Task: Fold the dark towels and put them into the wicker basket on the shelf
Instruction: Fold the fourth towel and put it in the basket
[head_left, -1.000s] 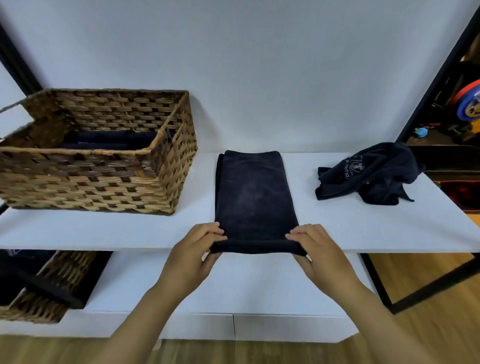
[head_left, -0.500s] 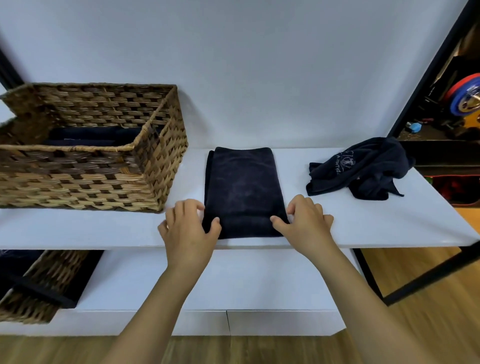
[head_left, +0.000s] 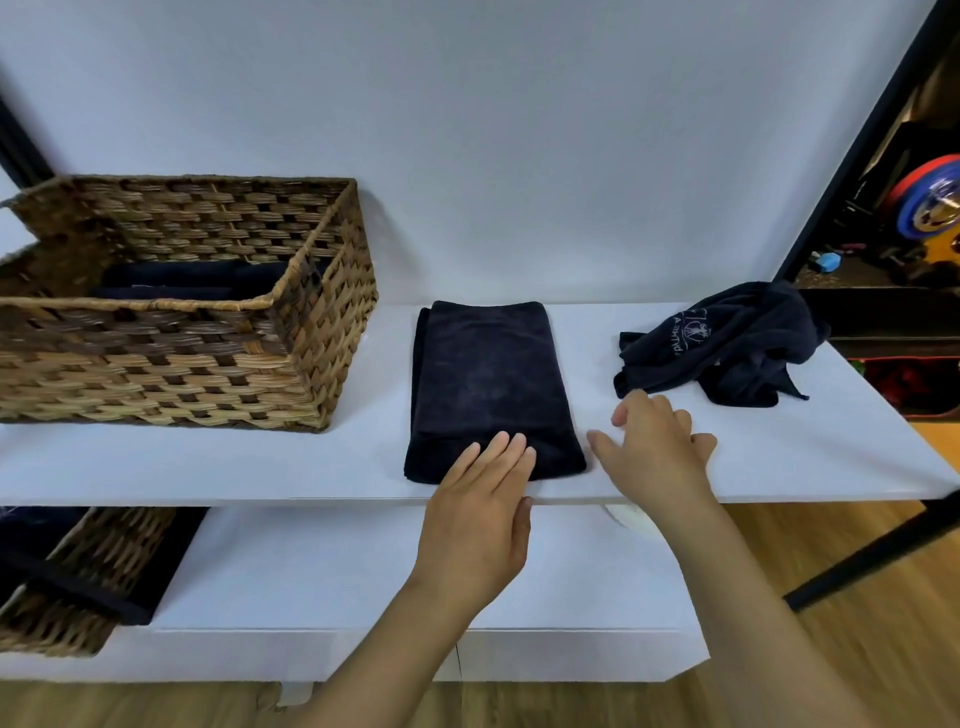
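We see a folded dark navy terry towel (head_left: 491, 384) lying flat on the upper white shelf board (head_left: 208, 462), between a large rectangular woven wicker basket (head_left: 171, 358) on the left and a crumpled dark navy towel with pale printed lettering (head_left: 722, 340) on the right. The folded towel's near end is doubled over on itself and sits close to the shelf's front edge.

Our left hand (head_left: 478, 514) reaches up from below, its fingers (head_left: 506, 452) straight and laid flat on the near folded end of the towel, pressing rather than gripping; the thumb sits beside the shelf's front edge. Our right hand (head_left: 657, 449) is relaxed and spread just to the right of the folded towel, over the bare white board, holding nothing; its index finger points toward the towel's near right corner, and we cannot tell whether it touches the cloth. The crumpled towel lies just beyond this hand's fingertips, apart from them.

Inside the wicker basket we make out dark folded cloth (head_left: 192, 280) lying low against the bottom. On the lower white shelf (head_left: 363, 571), at the far left, a second wicker basket (head_left: 78, 577) shows partly, with dark fabric at its rim. At the right, a black metal frame (head_left: 852, 140) edges the scene.
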